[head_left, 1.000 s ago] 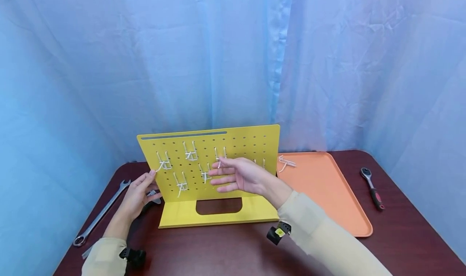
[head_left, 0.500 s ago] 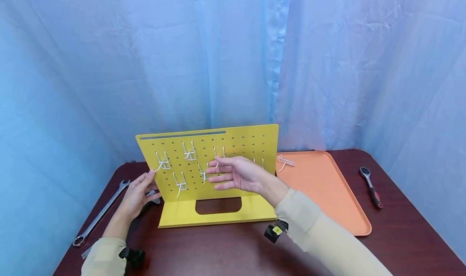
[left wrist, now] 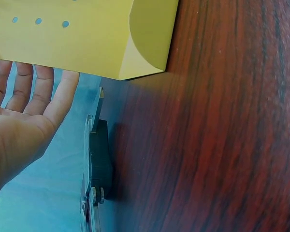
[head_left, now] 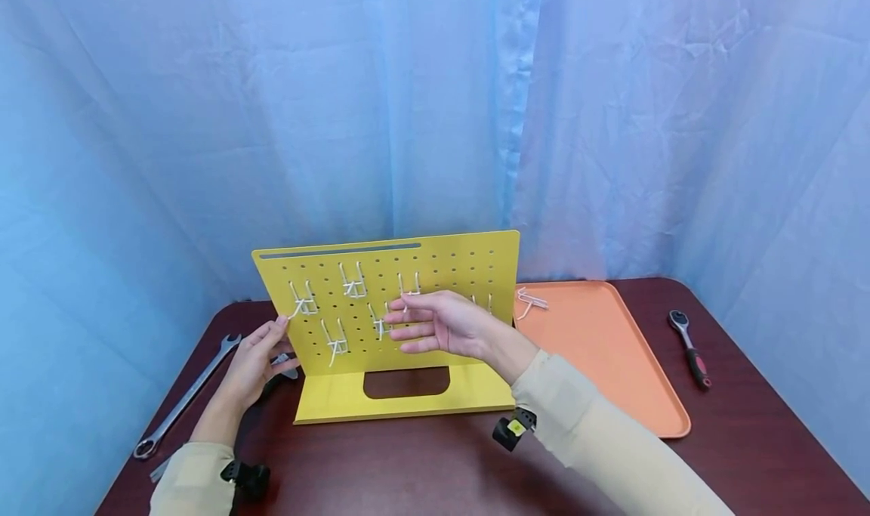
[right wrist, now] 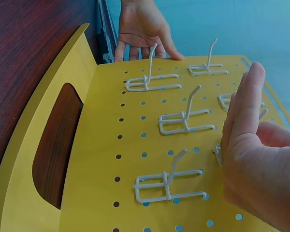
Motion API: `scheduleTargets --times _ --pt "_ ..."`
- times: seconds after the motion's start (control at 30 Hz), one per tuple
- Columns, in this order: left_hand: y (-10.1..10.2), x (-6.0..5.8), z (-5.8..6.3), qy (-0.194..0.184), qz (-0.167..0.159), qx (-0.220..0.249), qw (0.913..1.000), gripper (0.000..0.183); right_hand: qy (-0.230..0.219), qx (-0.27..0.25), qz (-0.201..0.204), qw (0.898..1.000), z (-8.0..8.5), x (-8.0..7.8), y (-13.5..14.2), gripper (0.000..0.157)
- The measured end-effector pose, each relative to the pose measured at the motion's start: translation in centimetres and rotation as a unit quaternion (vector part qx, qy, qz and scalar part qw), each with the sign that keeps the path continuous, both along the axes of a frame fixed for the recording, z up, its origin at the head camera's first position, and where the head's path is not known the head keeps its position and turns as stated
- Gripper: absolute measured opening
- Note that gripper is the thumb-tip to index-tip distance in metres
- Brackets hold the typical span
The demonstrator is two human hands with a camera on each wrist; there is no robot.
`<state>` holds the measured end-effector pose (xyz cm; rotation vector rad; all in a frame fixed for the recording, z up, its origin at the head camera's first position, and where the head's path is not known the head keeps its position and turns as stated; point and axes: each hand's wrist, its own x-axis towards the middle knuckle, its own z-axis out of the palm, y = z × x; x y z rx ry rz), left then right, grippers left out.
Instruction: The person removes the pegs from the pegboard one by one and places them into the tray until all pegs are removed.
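Note:
A yellow pegboard [head_left: 462,282] stands tilted on its base, bearing several white wire hooks [head_left: 335,342]. At its left edge, my left hand [head_left: 258,361] holds the board, thumb at the front and fingers passing behind. In the left wrist view, the extended fingers [left wrist: 41,87] run behind the board, their tips hidden. My right hand [head_left: 448,327] is held before the middle of the board with its fingers nearly straight. It partly covers a hook [right wrist: 217,154], whose prong shows near the thumb in the right wrist view; whether they touch, I cannot tell.
Right of the board lies an orange tray [head_left: 598,350] with a loose white hook [head_left: 532,302] on it. A ratchet wrench [head_left: 689,350] rests at the far right. On the left are a combination wrench [head_left: 186,399] and another tool [left wrist: 99,154], partly hidden by the left arm.
Both hands keep nearly the same pose. The right hand has shifted slightly left, and the whole view has drifted a little.

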<state>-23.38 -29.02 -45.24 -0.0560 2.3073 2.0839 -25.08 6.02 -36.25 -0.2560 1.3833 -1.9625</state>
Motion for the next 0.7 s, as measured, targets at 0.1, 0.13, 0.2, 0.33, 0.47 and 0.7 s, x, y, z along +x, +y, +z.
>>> scheduleTargets --times 0.1,0.13,0.2,0.33,0.47,0.7 --pt "-0.1 0.0 -0.1 -0.003 0.0 0.001 1.0 0.042 0.001 -0.002 0.003 1.0 0.0 0.1 0.0 0.041" --pt "-0.1 0.0 -0.2 -0.004 0.0 0.002 1.0 0.041 0.001 -0.003 0.004 1.0 0.0 0.1 0.0 0.041" --pt "-0.2 0.0 -0.3 -0.003 -0.002 0.004 1.0 0.041 0.001 -0.004 0.003 1.0 0.0 0.1 0.0 0.042" --pt "-0.5 0.2 -0.3 -0.002 -0.001 0.006 1.0 0.039 0.0 -0.001 0.004 1.0 -0.1 0.0 -0.3 0.042" --pt "-1.1 0.8 -0.2 -0.001 0.005 0.007 1.0 0.039 0.005 0.005 0.014 1.0 -0.3 -0.1 -0.8 0.042" --pt "-1.4 1.0 -0.3 0.001 0.011 0.006 0.9999 0.041 0.005 -0.002 0.016 1.0 -0.4 -0.3 -1.1 0.043"
